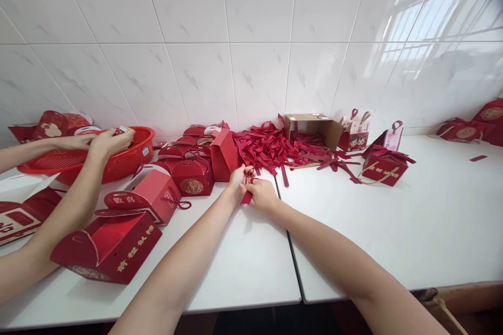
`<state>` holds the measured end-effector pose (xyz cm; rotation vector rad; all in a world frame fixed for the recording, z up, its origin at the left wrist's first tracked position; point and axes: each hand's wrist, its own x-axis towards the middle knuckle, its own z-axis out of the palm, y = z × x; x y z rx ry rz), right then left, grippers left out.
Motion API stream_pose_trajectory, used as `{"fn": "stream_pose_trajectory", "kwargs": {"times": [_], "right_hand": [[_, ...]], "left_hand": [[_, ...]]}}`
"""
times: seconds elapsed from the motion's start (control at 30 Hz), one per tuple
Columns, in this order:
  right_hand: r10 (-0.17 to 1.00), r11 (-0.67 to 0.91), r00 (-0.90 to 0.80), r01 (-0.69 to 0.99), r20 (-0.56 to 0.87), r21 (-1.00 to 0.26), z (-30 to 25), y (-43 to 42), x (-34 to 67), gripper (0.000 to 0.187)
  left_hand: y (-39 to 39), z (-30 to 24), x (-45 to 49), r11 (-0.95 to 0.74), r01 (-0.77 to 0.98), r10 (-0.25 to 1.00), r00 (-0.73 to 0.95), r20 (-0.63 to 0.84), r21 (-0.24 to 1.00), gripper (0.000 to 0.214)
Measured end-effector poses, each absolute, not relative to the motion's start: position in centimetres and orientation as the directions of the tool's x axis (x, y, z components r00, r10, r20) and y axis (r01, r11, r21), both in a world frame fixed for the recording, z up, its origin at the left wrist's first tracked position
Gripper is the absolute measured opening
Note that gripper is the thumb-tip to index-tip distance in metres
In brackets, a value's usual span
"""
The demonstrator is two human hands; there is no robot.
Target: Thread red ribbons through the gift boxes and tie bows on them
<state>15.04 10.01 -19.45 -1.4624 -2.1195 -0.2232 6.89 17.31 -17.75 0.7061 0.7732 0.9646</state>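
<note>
My left hand [238, 180] and my right hand [262, 194] meet over the white table, fingers closed around a short red ribbon [247, 197]. One end of the ribbon hangs below my fingers; the rest is hidden. Just beyond my hands lies a tangled heap of red ribbon strips [263, 144]. A tall red box [225, 156] stands right behind my left hand. Beside it sits a dark red gift box [192, 177] with a round gold print.
On the left, another person's hands [112, 141] work over a red plastic basket [149, 141]. An open red gift box [135, 248] sits at the front left. A cardboard box [334, 133] lies on its side near the wall, and a roped red box [387, 167] stands right of it.
</note>
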Motion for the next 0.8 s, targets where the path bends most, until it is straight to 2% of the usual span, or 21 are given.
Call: {"fn": "stream_pose_trajectory", "kwargs": {"times": [0.23, 0.37, 0.43, 0.6, 0.8], "right_hand": [[0.842, 0.37, -0.241, 0.909, 0.483, -0.191, -18.9, 8.8, 13.6, 0.035], [0.849, 0.341, -0.204, 0.916, 0.488, -0.21, -19.0, 9.1, 14.1, 0.026], [0.852, 0.306, -0.161, 0.925, 0.498, -0.225, -19.1, 9.6, 15.0, 0.028], [0.828, 0.135, 0.056, 0.945, 0.558, -0.296, -19.4, 11.1, 18.4, 0.05], [0.772, 0.084, 0.123, 0.953, 0.623, -0.292, -19.9, 12.2, 21.3, 0.038]], "left_hand": [[17.2, -16.8, 5.6, 0.367, -0.48, 0.882, 0.452, -0.133, 0.797, 0.033], [17.1, -16.8, 5.5, 0.335, -0.517, 0.884, 0.463, -0.073, 0.788, 0.035], [17.1, -16.9, 5.6, 0.332, -0.523, 0.883, 0.465, -0.063, 0.785, 0.038], [17.3, -17.1, 5.5, 0.326, -0.537, 0.882, 0.47, -0.045, 0.778, 0.038], [17.7, -17.8, 5.5, 0.351, -0.482, 0.867, 0.491, -0.084, 0.803, 0.036]]}}
